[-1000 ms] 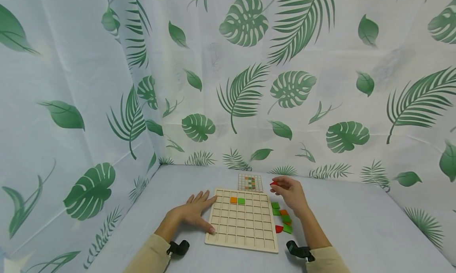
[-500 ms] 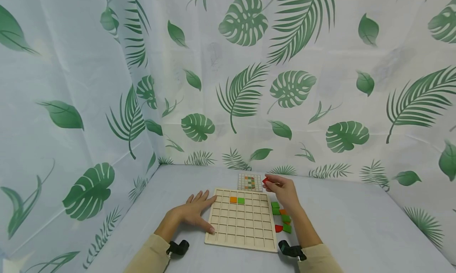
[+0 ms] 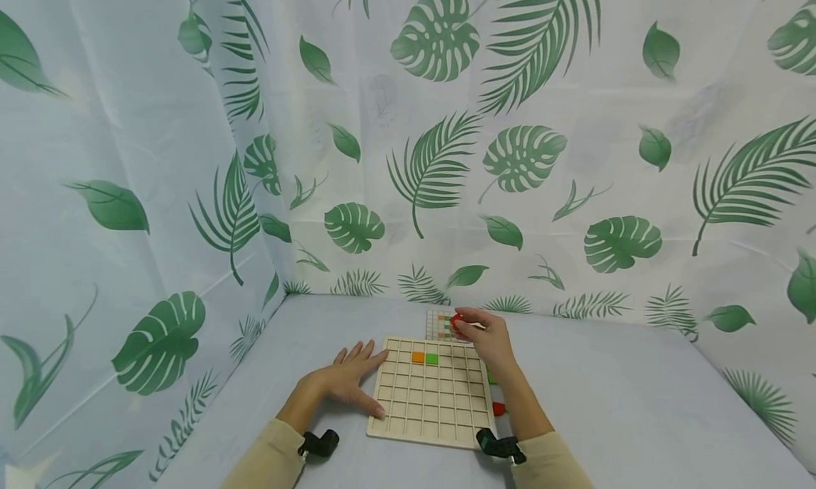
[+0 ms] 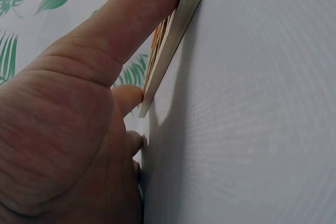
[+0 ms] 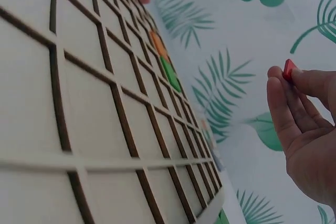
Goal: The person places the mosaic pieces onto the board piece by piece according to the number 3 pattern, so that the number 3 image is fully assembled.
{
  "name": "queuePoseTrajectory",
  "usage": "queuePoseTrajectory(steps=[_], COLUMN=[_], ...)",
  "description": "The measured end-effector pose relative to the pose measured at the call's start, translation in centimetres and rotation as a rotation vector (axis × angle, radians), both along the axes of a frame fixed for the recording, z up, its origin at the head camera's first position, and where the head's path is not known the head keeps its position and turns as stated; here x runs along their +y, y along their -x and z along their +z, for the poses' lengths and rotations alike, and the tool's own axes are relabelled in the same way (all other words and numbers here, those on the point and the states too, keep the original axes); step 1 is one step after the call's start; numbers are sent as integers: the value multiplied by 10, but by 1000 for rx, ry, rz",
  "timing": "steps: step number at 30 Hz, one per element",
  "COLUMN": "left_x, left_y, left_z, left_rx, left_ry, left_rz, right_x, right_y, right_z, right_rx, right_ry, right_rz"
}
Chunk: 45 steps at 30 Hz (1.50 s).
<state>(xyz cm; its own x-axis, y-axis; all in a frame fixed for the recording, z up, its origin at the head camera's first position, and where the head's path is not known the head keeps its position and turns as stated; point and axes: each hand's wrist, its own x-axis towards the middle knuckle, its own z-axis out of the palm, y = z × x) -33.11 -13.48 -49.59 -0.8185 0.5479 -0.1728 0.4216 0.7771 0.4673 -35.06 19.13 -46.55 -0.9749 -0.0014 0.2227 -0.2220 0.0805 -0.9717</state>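
One board [image 3: 433, 404] lies on the bench [image 3: 637, 390], bearing one orange tile [image 3: 418, 358] and one green tile [image 3: 432, 359], side by side. One card [image 3: 433, 322] sits just beyond, printed with coloured squares (finer print too small to read). Of two hands, the right hand [image 3: 491, 340] pinches one red piece [image 3: 456, 322] between thumb and fingers, raised, well apart from the left hand [image 3: 347, 380], whose spread fingers touch the board's left edge. Another red piece [image 3: 499, 409] lies right of the board; green pieces [image 3: 492, 377] there (partly hidden by the forearm [image 3: 529, 404]) cannot be counted.
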Motion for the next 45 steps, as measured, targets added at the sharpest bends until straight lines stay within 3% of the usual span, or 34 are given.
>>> queuePoseTrajectory(steps=[8, 18, 31, 45], left_x=[0, -2, -2, -2], left_y=[0, 2, 2, 2], left_z=[1, -2, -2, -3], left_rx=[2, 5, 14, 16], left_ry=[6, 11, 16, 15], left_rz=[-13, -9, -14, -13], right_x=[-14, -13, -6, -4], right_y=[2, 5, 6, 9], right_z=[-12, -24, -38, -44], right_rx=[-61, -71, -95, -60], right_ry=[14, -28, -254, -345], right_rz=[43, 45, -7, 60])
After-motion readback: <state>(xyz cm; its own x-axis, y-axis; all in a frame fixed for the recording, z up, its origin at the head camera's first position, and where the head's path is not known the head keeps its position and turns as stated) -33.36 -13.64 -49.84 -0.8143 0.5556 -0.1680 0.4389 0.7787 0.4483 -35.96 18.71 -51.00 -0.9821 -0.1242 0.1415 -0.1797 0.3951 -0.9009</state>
